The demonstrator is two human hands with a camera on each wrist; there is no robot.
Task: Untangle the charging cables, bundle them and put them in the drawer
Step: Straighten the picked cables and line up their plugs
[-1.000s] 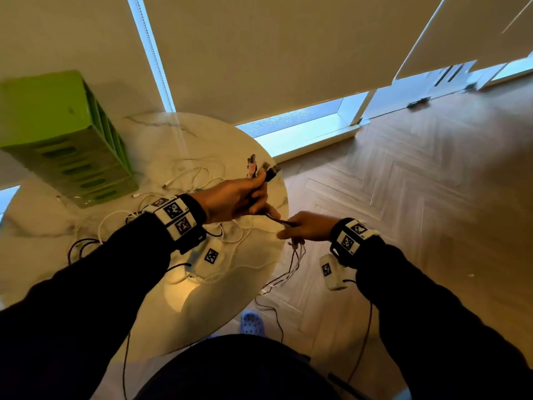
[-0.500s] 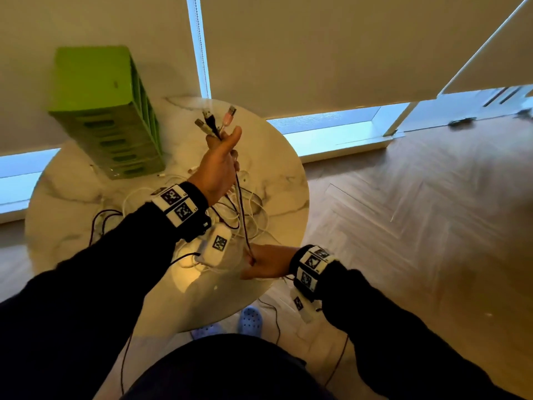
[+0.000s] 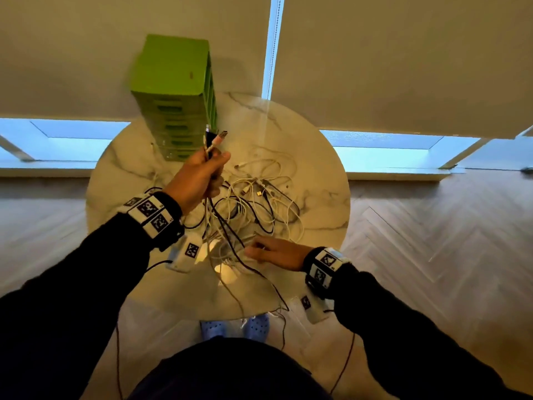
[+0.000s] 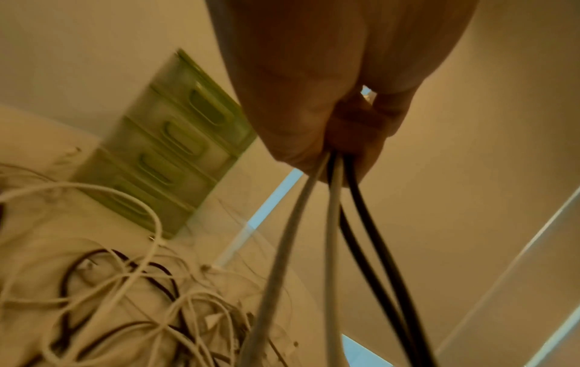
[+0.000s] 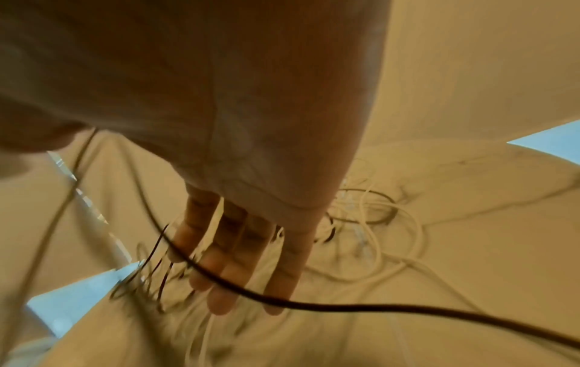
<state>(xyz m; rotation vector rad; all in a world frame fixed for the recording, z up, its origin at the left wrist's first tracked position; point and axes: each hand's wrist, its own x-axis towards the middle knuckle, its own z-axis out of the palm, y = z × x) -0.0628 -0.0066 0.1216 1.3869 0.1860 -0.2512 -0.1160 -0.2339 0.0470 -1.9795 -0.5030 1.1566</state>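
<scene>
My left hand [image 3: 202, 174] is raised above the round marble table [image 3: 317, 157] and grips a bunch of charging cables [image 4: 332, 223], white and black, with their plugs [image 3: 215, 138] sticking up above the fist. The strands hang from it down to a tangled pile of white and black cables [image 3: 259, 203] on the table. My right hand [image 3: 271, 251] is flat, fingers [image 5: 232, 263] straight, low over the near part of the pile; a black cable [image 5: 313, 304] crosses its fingertips. A green drawer unit [image 3: 176, 96] stands at the table's far left, its drawers closed.
Roller blinds [image 3: 403, 53] hang behind the table with bright window strips under them. Wooden herringbone floor [image 3: 432, 241] lies to the right. Blue shoes [image 3: 233, 327] show under the near table edge. Sensor cords dangle from both wrists.
My left hand stays raised with the cable ends. My right hand has let go of the strands and opened flat over the pile. The head view swung left, centring the table.
</scene>
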